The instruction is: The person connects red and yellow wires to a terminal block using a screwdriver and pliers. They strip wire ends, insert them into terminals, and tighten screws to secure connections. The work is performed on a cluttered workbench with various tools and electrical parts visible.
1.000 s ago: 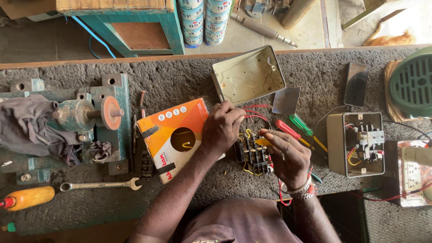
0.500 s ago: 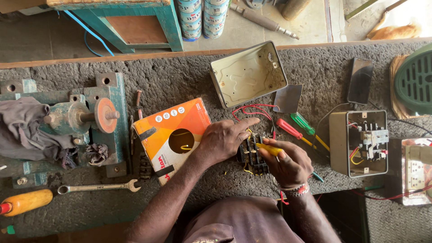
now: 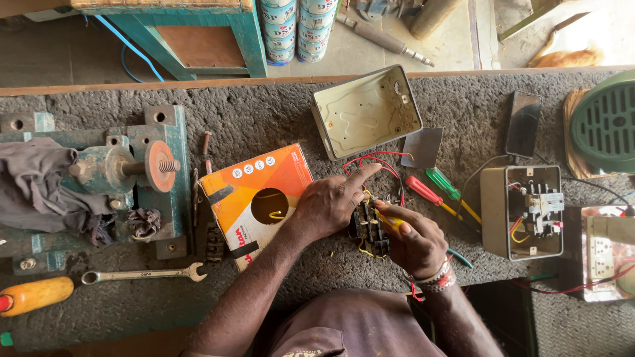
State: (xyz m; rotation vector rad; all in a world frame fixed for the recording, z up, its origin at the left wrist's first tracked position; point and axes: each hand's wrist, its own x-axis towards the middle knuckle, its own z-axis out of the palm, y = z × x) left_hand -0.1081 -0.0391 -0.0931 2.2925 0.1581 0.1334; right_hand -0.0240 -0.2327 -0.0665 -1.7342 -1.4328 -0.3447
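Note:
A small black electrical block (image 3: 368, 231) with yellow and red wires lies on the grey workbench, between my hands. My left hand (image 3: 329, 202) rests on its left side, index finger stretched toward the red wire loop (image 3: 377, 160). My right hand (image 3: 415, 239) grips a yellow-handled tool (image 3: 390, 221) whose tip meets the block. An orange and white cardboard box (image 3: 256, 198) with a round hole lies just left of my left hand.
An open beige metal case (image 3: 366, 111) lies behind the block. Red (image 3: 423, 190) and green (image 3: 444, 186) screwdrivers, a phone (image 3: 524, 123), a wired switch box (image 3: 522, 211), a green grille (image 3: 608, 120), a spanner (image 3: 142, 274), an orange-handled tool (image 3: 36, 295) and a teal machine (image 3: 122, 168) surround.
My hands have drawn closer together over the black block. My left index finger now points out toward the red wires. The view has shifted slightly.

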